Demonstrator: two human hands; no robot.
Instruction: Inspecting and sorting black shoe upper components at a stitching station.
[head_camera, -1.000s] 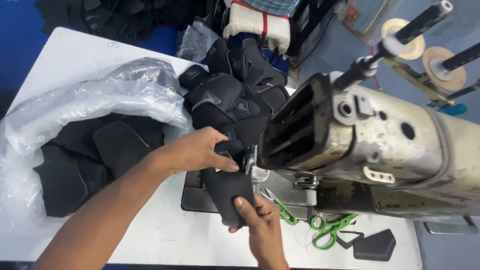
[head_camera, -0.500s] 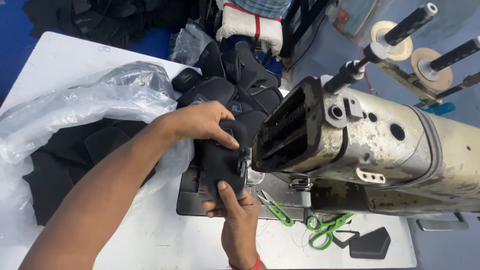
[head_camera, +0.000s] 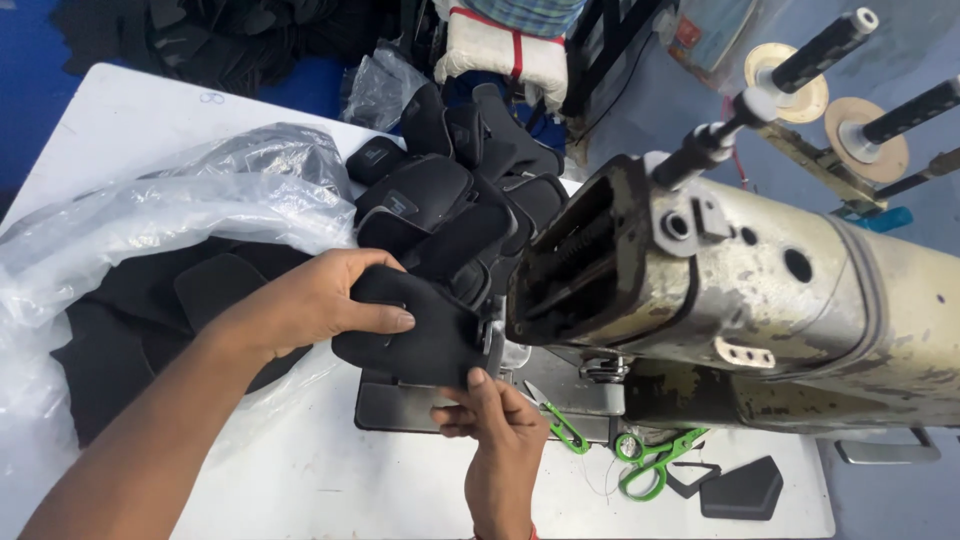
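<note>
Fingers of both hands, left (head_camera: 315, 300) above and right (head_camera: 495, 425) below, pinch the black piece (head_camera: 420, 335) beside the machine (head_camera: 720, 290).

Black fabric piece (head_camera: 420, 335) now sits higher and further left of the sewing machine head (head_camera: 600, 260) than 0.5 s ago, lifted off the bed. Left hand (head_camera: 310, 300) shifts from the piece's top to gripping its left edge. Right hand (head_camera: 495, 430) pinches the lower edge, fingers curled.
</note>
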